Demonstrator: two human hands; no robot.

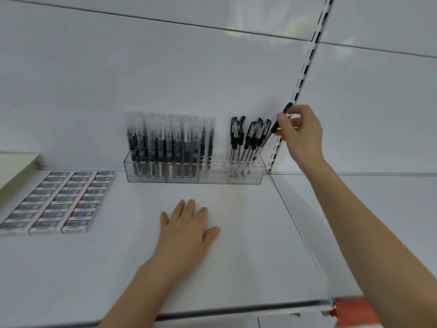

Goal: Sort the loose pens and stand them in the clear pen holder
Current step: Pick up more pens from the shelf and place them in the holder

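A long clear pen holder (212,179) stands against the back wall of the white shelf. Its left compartments hold several pens with frosted caps (165,140). Several black-capped pens (248,140) stand in its rightmost compartment. My right hand (301,136) pinches one black pen (273,131), tilted, with its lower tip down in that right compartment. My left hand (186,228) rests flat on the shelf in front of the holder, fingers straight.
Rows of small boxed items (56,202) lie on the shelf at the left. A pale box corner (16,166) sits at far left. A slotted upright rail (305,74) runs up the wall by my right hand. The shelf's front edge (236,308) carries a red tag (350,308).
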